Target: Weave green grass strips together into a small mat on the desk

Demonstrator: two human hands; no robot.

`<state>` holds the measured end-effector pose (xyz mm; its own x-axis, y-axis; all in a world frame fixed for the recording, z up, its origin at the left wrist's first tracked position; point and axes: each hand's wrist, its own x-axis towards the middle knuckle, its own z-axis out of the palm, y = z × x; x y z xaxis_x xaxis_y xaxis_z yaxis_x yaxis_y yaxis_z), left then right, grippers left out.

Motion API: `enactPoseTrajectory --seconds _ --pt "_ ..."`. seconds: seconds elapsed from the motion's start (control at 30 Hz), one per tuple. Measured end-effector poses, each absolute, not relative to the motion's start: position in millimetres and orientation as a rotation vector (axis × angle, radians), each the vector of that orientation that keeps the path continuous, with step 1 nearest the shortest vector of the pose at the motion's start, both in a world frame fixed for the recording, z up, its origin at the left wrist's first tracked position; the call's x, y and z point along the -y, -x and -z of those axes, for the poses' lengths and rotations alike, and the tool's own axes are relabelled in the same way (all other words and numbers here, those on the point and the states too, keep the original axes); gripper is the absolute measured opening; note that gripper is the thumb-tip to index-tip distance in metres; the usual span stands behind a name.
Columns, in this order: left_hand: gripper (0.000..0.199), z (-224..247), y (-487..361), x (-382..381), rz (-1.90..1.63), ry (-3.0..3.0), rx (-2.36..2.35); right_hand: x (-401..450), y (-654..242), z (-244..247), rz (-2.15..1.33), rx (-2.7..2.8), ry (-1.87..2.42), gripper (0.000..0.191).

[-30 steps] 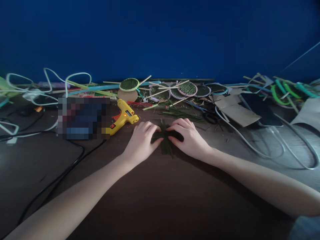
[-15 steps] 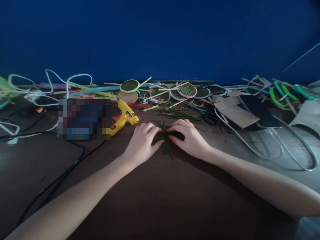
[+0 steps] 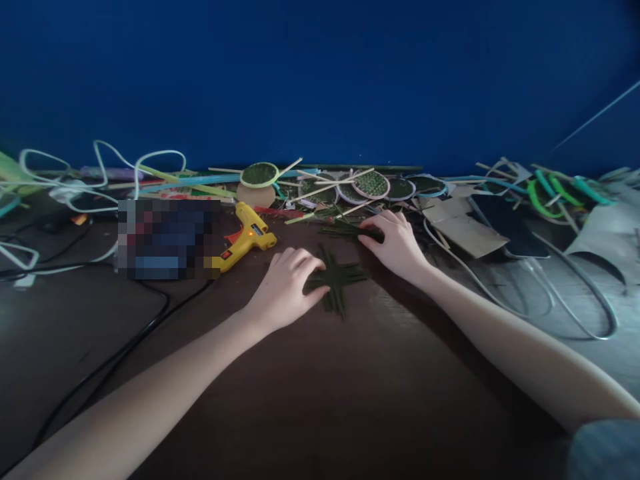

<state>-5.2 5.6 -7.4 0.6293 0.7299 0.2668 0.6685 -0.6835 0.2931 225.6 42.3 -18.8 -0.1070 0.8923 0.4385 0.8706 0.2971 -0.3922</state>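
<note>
Crossed dark green leaf strips (image 3: 337,277) lay flat mid-surface on the dark wooden table (image 3: 320,400), pinned under the left hand's (image 3: 287,287) spread fingertips; the right hand (image 3: 395,241) closed loosely on loose green strips (image 3: 345,231) nearer the far edge; a yellow glue gun (image 3: 247,239) sat left.

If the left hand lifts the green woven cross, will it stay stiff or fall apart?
The green cross is thin flat strips laid across each other, so it probably bends and weighs little. Its strip ends look loose, so it may come apart once the left hand, which presses it to the table, lets go.

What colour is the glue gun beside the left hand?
Yellow, with an orange trigger; the glue gun shows in the head view.
</note>
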Motion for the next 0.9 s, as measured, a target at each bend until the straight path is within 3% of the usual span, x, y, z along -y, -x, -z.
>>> enactPoseTrajectory --seconds 0.23,0.4,0.67,0.9 --pt "0.017 6.9 7.0 -7.8 -0.731 -2.446 -1.222 -43.7 -222.2 16.3 -0.024 1.974 1.509 0.014" --pt "0.027 2.7 7.7 -9.0 -0.901 -2.319 -1.302 -47.0 -221.0 19.3 -0.038 2.035 1.431 0.008" --pt "0.027 5.7 8.1 -12.5 -0.969 -2.227 -1.365 -47.9 -221.9 19.2 -0.046 1.919 1.488 0.008" --pt "0.02 -7.1 6.3 -19.8 -0.95 -1.907 -1.387 -32.3 -218.1 8.9 -0.047 1.954 1.245 0.011"
